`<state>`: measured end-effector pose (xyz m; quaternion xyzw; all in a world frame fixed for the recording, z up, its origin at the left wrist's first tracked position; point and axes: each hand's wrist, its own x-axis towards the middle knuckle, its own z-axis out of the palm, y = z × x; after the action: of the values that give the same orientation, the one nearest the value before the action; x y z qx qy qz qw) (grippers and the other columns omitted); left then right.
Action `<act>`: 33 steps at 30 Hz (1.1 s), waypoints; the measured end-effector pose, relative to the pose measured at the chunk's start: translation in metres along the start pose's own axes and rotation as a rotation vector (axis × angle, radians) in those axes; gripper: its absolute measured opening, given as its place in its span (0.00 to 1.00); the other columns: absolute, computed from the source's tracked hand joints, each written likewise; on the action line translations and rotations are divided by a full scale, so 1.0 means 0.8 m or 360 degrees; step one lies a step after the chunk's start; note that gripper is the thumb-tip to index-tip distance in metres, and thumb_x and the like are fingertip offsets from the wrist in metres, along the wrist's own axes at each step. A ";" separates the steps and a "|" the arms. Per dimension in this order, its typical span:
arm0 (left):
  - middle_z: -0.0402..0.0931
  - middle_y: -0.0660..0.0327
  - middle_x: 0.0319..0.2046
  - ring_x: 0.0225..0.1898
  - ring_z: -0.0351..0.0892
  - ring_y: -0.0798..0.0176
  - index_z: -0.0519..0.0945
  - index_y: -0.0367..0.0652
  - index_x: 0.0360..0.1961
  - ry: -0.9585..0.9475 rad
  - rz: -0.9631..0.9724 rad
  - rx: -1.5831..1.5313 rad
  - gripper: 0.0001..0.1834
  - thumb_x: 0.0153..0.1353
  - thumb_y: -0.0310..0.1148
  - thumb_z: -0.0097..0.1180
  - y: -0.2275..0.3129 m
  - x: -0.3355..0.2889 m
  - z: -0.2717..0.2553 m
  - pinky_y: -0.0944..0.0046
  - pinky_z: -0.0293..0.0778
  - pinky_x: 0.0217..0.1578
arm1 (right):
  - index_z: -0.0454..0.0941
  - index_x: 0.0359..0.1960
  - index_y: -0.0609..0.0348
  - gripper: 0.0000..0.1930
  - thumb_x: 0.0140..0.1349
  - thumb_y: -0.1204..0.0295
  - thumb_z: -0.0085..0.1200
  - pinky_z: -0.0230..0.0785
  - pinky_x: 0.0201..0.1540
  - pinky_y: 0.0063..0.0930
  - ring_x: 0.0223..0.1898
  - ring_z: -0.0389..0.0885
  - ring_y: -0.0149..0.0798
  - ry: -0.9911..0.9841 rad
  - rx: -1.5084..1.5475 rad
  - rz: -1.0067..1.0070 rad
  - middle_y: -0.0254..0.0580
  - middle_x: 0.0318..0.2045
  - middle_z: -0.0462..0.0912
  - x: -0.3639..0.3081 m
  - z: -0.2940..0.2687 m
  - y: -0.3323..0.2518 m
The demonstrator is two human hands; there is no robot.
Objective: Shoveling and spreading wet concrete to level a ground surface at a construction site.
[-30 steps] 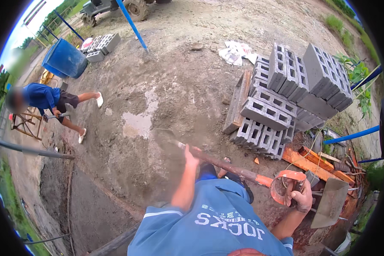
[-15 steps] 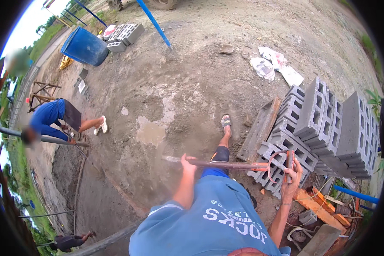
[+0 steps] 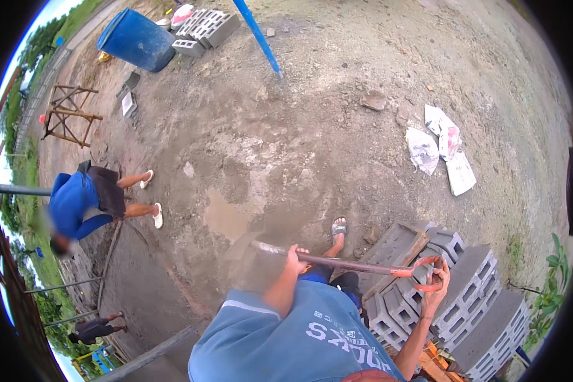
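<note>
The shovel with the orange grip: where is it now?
In the head view, the shovel slants below and mostly right of centre, ahead of the blue shirt; the left hand holds its shaft, the right hand its grip, by the grey blocks.

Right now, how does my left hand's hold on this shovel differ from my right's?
Your left hand grips the brown shaft; your right hand holds the orange D-handle. The left hand is nearer the puddle, the right nearer the hollow concrete blocks. Both grip the same shovel.
</note>
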<state>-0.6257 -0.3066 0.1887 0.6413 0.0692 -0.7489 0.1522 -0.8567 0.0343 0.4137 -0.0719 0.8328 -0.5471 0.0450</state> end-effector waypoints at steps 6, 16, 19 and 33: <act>0.58 0.63 0.15 0.19 0.60 0.64 0.60 0.46 0.19 0.0024 0.0161 -0.0184 0.15 0.60 0.36 0.45 0.040 0.012 0.077 0.59 0.70 0.30 | 0.70 0.38 0.62 0.10 0.55 0.81 0.53 0.58 0.60 0.38 0.59 0.64 0.46 -0.0131 -0.0043 -0.0032 0.52 0.56 0.64 0.100 0.057 -0.024; 0.61 0.61 0.18 0.23 0.63 0.61 0.63 0.45 0.21 0.0097 0.0215 -0.0470 0.12 0.60 0.35 0.45 0.085 0.047 0.229 0.58 0.69 0.31 | 0.71 0.34 0.58 0.10 0.52 0.76 0.58 0.63 0.56 0.38 0.56 0.66 0.47 -0.0316 -0.0224 -0.0237 0.50 0.53 0.66 0.319 0.171 -0.065; 0.61 0.61 0.19 0.23 0.63 0.61 0.63 0.45 0.19 0.0181 0.0278 -0.0601 0.13 0.60 0.35 0.45 0.103 0.051 0.301 0.59 0.69 0.31 | 0.71 0.34 0.57 0.10 0.51 0.76 0.58 0.61 0.57 0.39 0.57 0.65 0.49 -0.0415 -0.0090 -0.0446 0.50 0.52 0.67 0.437 0.234 -0.102; 0.65 0.61 0.19 0.22 0.68 0.61 0.65 0.43 0.22 0.0203 0.0376 -0.1025 0.10 0.60 0.31 0.41 0.211 0.079 0.446 0.59 0.74 0.31 | 0.68 0.21 0.57 0.12 0.41 0.76 0.62 0.66 0.42 0.39 0.37 0.75 0.45 -0.1291 0.0164 -0.1771 0.40 0.25 0.75 0.659 0.587 -0.388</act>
<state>-0.9157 -0.5811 0.2020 0.6094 0.2366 -0.6243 0.4277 -1.2826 -0.6014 0.5139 -0.6854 0.5622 -0.4576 0.0689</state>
